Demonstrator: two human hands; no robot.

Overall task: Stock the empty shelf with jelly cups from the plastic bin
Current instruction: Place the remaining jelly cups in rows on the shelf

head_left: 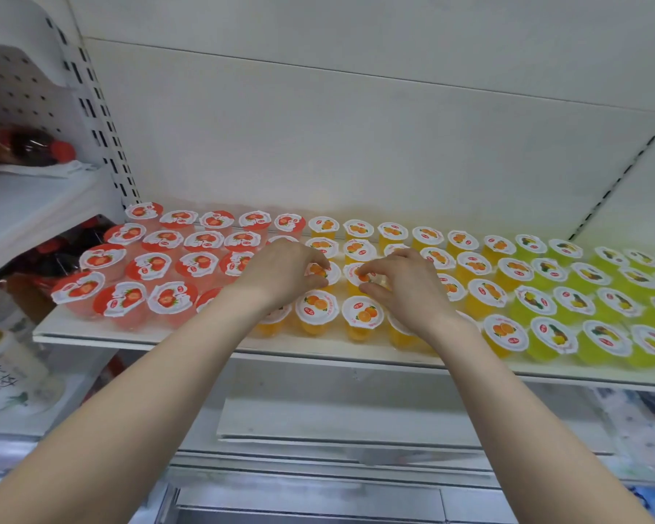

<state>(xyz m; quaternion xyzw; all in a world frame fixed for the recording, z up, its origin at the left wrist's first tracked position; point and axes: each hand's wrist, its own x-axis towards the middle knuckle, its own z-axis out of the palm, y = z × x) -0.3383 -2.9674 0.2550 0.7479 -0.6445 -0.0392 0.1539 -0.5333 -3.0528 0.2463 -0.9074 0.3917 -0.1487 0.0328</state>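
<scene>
Head view: a white shelf [91, 332] is seen filled with jelly cups in four rows from its back edge to its front edge. Red cups [150, 264] are set at the left end, orange cups [477, 264] in the middle, and green cups [583, 276] toward the right end. All are stood upright, lids up, close beside one another. Both bare forearms are reached in over the front edge to the middle of the shelf. The fingers and thumb of the left hand [280, 270] are curled round the lid rim of the left cup [320, 272], an orange one in the third row from the back. The right hand [409, 289] is placed just beside it, and the right cup [360, 276], the next orange one in the same row, is pinched between its thumb and forefinger, while its other fingers are curled over cups farther back. The two hands are near each other but apart. Whether either held cup is raised off the shelf cannot be told. Past the left end, a slotted upright [103, 145] is seen, and a dark bottle [35, 149] with a red cap is laid on its side on a neighbouring shelf.
</scene>
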